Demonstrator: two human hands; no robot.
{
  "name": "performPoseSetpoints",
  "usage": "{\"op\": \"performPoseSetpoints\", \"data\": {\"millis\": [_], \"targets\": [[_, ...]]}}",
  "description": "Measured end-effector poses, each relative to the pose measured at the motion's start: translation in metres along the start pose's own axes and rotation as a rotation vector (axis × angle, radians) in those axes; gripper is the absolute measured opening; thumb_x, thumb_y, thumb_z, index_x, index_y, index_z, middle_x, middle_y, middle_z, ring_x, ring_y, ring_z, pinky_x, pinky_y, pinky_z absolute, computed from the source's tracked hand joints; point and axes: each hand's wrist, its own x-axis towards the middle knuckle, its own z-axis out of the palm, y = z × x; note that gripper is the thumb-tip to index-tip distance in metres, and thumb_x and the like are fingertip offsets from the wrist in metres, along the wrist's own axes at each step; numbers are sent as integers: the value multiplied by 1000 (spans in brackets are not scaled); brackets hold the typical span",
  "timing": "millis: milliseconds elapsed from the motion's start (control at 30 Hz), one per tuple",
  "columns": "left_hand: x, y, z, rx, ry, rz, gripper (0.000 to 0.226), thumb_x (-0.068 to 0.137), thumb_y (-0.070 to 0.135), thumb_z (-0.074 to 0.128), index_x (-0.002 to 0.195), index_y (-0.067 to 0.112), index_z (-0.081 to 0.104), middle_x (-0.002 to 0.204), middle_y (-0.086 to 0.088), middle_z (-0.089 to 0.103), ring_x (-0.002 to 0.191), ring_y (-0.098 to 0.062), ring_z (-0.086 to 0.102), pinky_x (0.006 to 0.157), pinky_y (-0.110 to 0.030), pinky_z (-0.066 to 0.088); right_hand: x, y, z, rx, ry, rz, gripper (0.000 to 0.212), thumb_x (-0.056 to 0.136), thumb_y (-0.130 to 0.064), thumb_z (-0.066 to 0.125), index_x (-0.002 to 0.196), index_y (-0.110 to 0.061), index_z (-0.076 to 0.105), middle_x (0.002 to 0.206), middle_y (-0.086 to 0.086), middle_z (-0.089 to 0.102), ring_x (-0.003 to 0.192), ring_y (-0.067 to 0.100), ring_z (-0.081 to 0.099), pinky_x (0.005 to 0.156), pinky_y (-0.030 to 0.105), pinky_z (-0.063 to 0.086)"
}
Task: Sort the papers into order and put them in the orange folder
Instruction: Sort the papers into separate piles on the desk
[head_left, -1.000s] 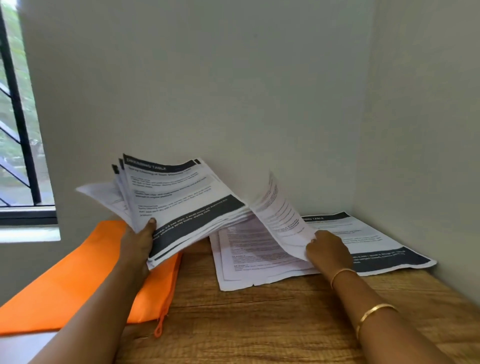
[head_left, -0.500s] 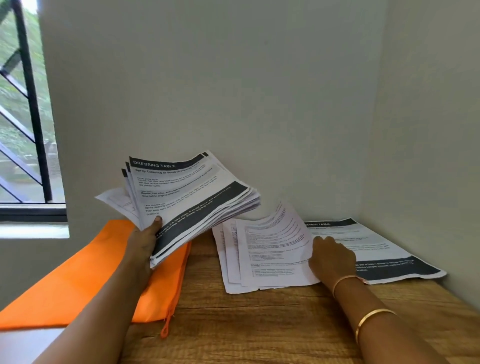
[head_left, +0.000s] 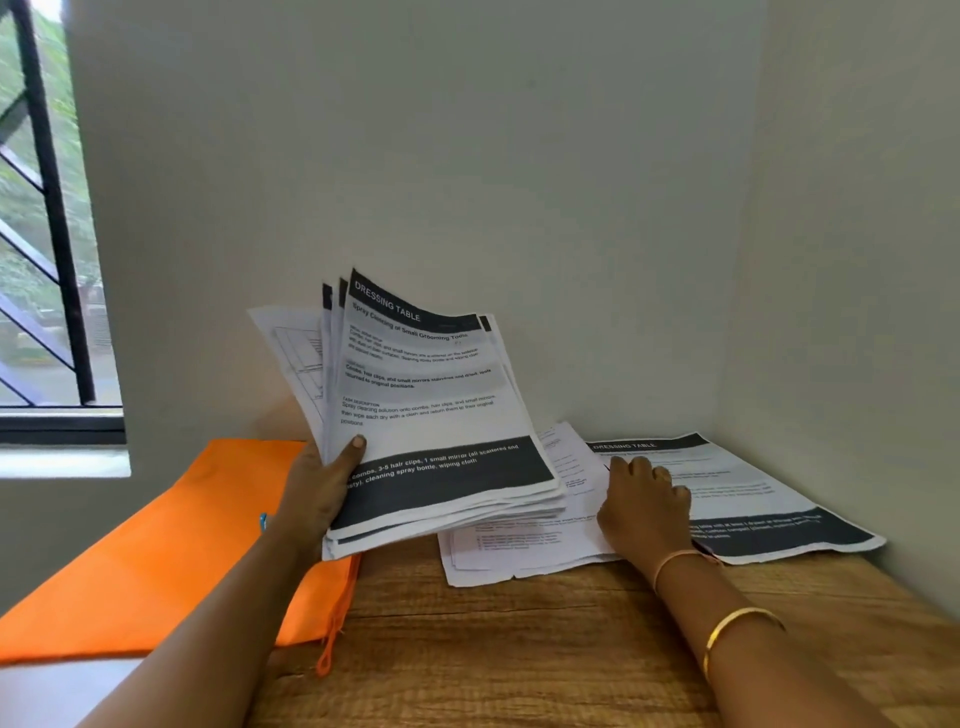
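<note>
My left hand (head_left: 317, 493) grips a thick stack of printed papers (head_left: 426, 410) by its lower left corner, thumb on top, and holds it tilted above the table. The top sheet is headed "DRESSING TABLE" with dark bands. My right hand (head_left: 644, 509) rests palm down on a small pile of white sheets (head_left: 524, 545) lying on the wooden table (head_left: 519, 649), fingers loosely bent. Another dark-banded sheet (head_left: 769, 499) lies flat at the right, by the wall. The orange folder (head_left: 171, 551) lies flat at the left, partly under the held stack.
Walls close the table in at the back and right (head_left: 857, 312). A barred window (head_left: 47, 234) is at the left. The folder's orange drawstring (head_left: 330, 644) hangs over the wood near its right edge.
My right hand laid the loose sheet flat on the pile and now rests on it. My left hand has tilted the held stack more upright and brought it toward the centre.
</note>
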Motion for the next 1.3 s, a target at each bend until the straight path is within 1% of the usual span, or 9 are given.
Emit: {"op": "performPoseSetpoints", "data": {"millis": [167, 367, 467, 700, 867, 933, 1067, 1167, 1300], "targets": [[0, -3, 2, 45, -32, 12, 35, 93, 24, 56, 123, 5, 53, 102, -10, 65, 83, -20, 63, 65, -28, 50, 1, -2, -10, 425, 178, -67, 39, 101, -36, 31, 119, -13, 56, 118, 8, 61, 106, 25, 56, 92, 40, 46], [-5, -4, 10, 62, -68, 76, 25, 93, 21, 55, 116, 13, 50, 92, 1, 63, 80, -13, 61, 51, -14, 51, -16, -22, -28, 919, -136, -43, 49, 99, -50, 27, 120, -17, 57, 115, 3, 62, 101, 19, 54, 84, 29, 40], [-6, -4, 14, 88, -83, 95, 31, 93, 23, 55, 121, 11, 50, 96, -1, 64, 84, -15, 62, 58, -21, 51, -22, -28, -33, 1037, -267, -43, 45, 99, -49, 30, 124, -18, 50, 113, -2, 54, 102, 14, 48, 78, 23, 36], [-11, -5, 23, 100, -138, 109, 27, 92, 25, 55, 116, 17, 48, 100, -2, 63, 90, -19, 63, 72, -33, 54, -5, -26, -24, 1155, -175, 139, 23, 92, -32, 58, 95, -12, 48, 93, 6, 56, 85, 19, 52, 68, 28, 40], [-14, -5, 23, 75, -153, 77, 14, 90, 28, 58, 102, 23, 53, 97, -4, 66, 86, -20, 66, 63, -28, 55, -6, -26, -24, 1165, -111, 130, 16, 92, -22, 58, 94, -7, 54, 96, 9, 60, 80, 15, 53, 62, 23, 39], [-15, -5, 22, 82, -162, 71, 24, 88, 29, 59, 109, 18, 53, 98, -5, 67, 87, -20, 66, 59, -24, 56, -5, -26, -23, 1118, -88, 125, 19, 93, -21, 56, 93, -2, 57, 95, 10, 60, 80, 17, 52, 61, 24, 39], [-15, -5, 23, 62, -155, 60, 25, 89, 22, 59, 113, 15, 52, 97, -4, 66, 84, -17, 65, 53, -18, 55, -3, -20, -21, 1082, -48, 149, 30, 96, -19, 49, 98, 9, 61, 100, 19, 64, 93, 31, 58, 82, 36, 47], [-13, -5, 23, 72, -144, 32, 35, 89, 23, 59, 120, 10, 50, 99, -6, 65, 87, -20, 64, 58, -25, 53, -1, -14, -22, 1030, -36, 113, 33, 96, -18, 50, 81, 10, 60, 85, 19, 63, 84, 32, 57, 71, 32, 41], [-11, -7, 25, 51, -132, 6, 36, 89, 23, 60, 122, 10, 51, 102, -9, 65, 92, -26, 63, 67, -33, 51, -1, -8, -28, 834, -46, 34, 40, 96, -21, 50, 60, -4, 53, 67, 9, 56, 74, 26, 53, 65, 30, 35]]}}
